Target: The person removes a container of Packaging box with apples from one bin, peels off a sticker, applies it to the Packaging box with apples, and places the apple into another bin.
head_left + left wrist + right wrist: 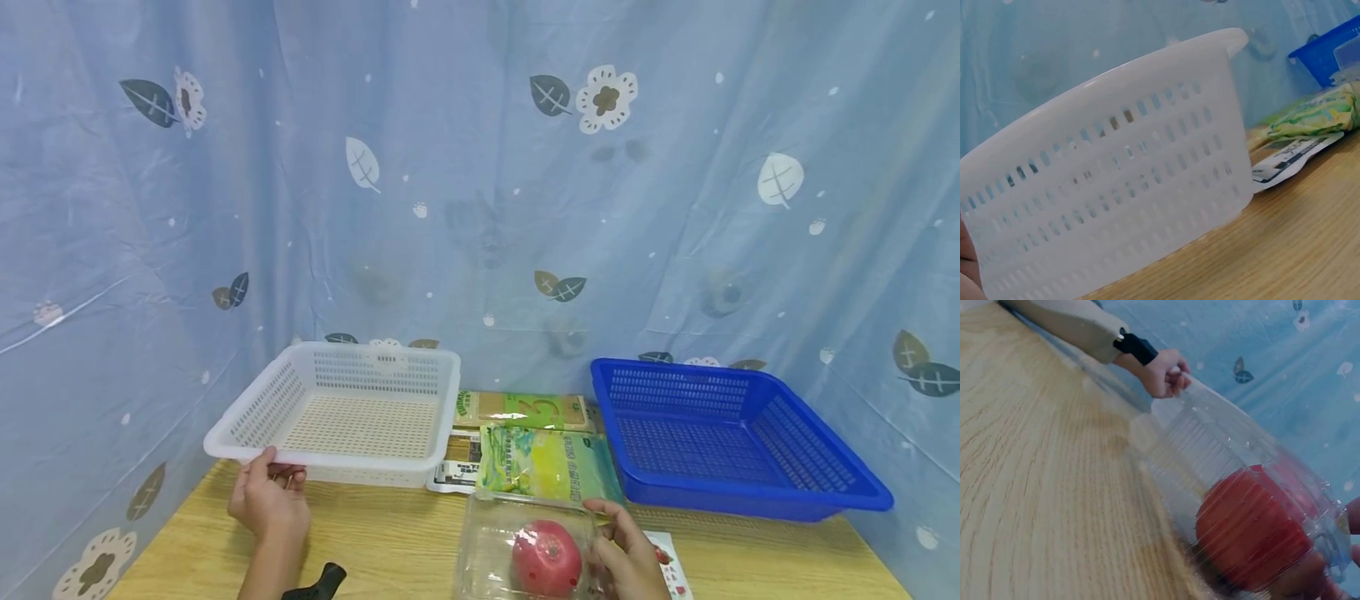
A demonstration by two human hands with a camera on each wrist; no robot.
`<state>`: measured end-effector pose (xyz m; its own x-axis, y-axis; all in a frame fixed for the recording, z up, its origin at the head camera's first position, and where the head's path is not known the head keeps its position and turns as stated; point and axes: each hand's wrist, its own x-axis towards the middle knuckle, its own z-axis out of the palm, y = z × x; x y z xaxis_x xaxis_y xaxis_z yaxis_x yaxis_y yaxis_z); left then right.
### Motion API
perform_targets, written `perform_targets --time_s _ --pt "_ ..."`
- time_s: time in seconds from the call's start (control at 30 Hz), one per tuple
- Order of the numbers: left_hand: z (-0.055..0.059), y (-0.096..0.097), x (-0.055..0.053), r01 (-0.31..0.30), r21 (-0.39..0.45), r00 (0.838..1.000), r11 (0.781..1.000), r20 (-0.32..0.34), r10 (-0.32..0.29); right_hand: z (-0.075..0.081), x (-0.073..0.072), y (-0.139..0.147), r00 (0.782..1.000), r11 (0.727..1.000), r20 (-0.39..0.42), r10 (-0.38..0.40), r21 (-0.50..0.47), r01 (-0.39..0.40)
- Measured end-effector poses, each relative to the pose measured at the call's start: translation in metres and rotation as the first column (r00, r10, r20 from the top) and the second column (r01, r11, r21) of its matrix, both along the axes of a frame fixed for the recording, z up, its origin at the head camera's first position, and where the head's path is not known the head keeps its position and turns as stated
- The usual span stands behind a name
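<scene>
At the left of the head view, my left hand [272, 504] grips the near rim of a white plastic basket [345, 458], thumb on top and fingers beneath. The basket's slotted side [1110, 212] fills much of the left wrist view. My right hand [630, 554] holds the right side of a clear plastic box [480, 542]. Inside that box lies one round red fruit [546, 557], which looks like a tomato. From the right wrist view, the red fruit [1247, 531] shows through the clear wall, with fingertips [1304, 575] against the box's lower end.
A blue plastic basket [750, 504] stands at the right. Between the baskets lie a green and yellow bag [551, 462], a long tan and green packet [491, 408] and a black and white packet [455, 477]. A white card with red pictures [678, 575] lies beside my right hand.
</scene>
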<state>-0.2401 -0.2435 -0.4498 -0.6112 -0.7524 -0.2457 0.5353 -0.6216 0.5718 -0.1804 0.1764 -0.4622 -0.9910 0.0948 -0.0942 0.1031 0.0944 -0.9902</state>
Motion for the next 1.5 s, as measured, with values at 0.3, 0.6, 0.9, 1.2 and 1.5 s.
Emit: perform_targets --time_s 0.3,0.6,0.9,1.2,1.5 --pt "0.002 0.008 0.01 0.006 0.076 1.0 0.997 -0.007 -0.006 0.008 0.006 0.01 0.994 0.995 0.071 0.088 0.047 -0.092" --pt "-0.015 0.055 0.036 0.23 -0.308 0.969 0.923 0.163 -0.187 0.018 0.006 0.038 0.989 0.989 0.105 0.102 0.094 -0.112" --pt "-0.011 0.106 0.056 0.56 -0.562 0.827 0.609 0.328 -0.457 0.015 -0.01 0.084 0.999 0.886 0.007 0.049 0.462 -0.047" --pt "-0.017 0.128 0.047 0.731 -0.645 0.59 0.221 0.437 -0.679 0.004 -0.017 0.104 0.994 0.808 0.007 0.11 0.582 -0.094" --pt "-0.031 0.137 0.039 0.781 -0.617 0.469 0.1 0.474 -0.745 -0.009 -0.023 0.124 0.953 0.749 0.026 0.303 0.612 -0.254"
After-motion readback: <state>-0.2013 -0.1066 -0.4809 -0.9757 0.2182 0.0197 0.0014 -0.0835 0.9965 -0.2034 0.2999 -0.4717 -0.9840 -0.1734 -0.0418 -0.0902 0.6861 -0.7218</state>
